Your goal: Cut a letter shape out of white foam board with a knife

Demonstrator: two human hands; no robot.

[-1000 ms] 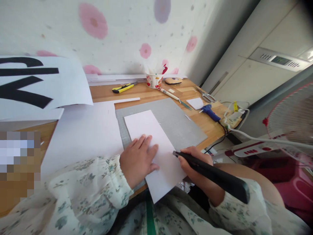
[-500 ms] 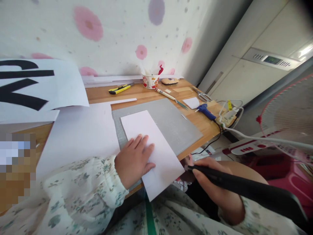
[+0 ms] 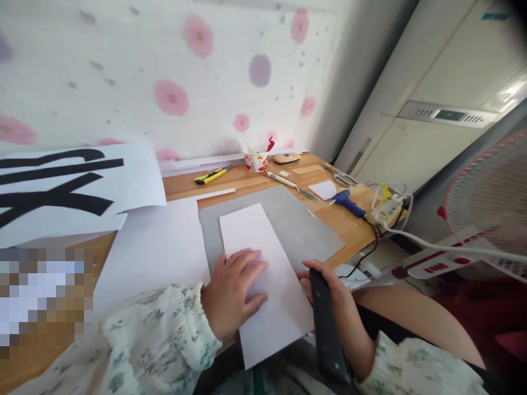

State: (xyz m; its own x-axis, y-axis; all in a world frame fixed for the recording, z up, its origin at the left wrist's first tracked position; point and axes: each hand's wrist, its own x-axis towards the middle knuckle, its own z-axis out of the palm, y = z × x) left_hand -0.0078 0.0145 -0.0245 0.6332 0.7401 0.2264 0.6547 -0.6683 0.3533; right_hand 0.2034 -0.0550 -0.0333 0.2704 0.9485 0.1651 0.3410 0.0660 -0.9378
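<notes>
White card [image 3: 275, 293] lies beneath the left hand [image 3: 235, 289].

On the sheet [image 3: 142, 178] at your far left you see big black letters [image 3: 94, 202], cut off, none surely readable.

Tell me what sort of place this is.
Probably a small craft workspace: a white sheet lies over a gray mat, with a yellow utility knife and blue glue gun on the wooden table.

Sheet [image 3: 269, 274] partly on mat [image 3: 302, 219], cup [image 3: 256, 163] behind.
</notes>
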